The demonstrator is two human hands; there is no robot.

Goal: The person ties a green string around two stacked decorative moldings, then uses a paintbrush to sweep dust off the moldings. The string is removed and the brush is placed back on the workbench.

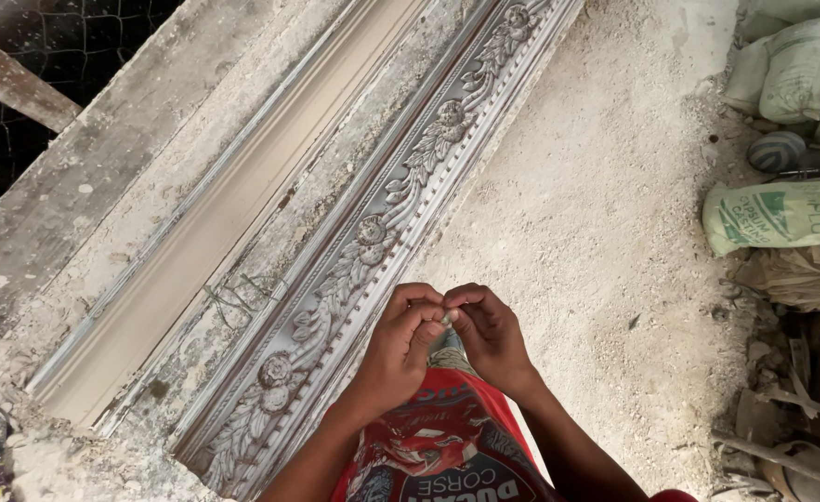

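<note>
Both hands, left hand [399,346] and right hand [490,333], meet fingertip to fingertip, pinching a small pale object [446,318] just off the near edge of the ornate floral mould [373,232], which lies bare, nothing yet laid in it.

The left hand [399,346] and right hand [490,332] meet fingertip to fingertip, pinching a small pale object [447,318] between them. Just beyond the fingers runs a long ornate floral moulding [373,232]; filled sacks [781,212] lie well to their right.
</note>
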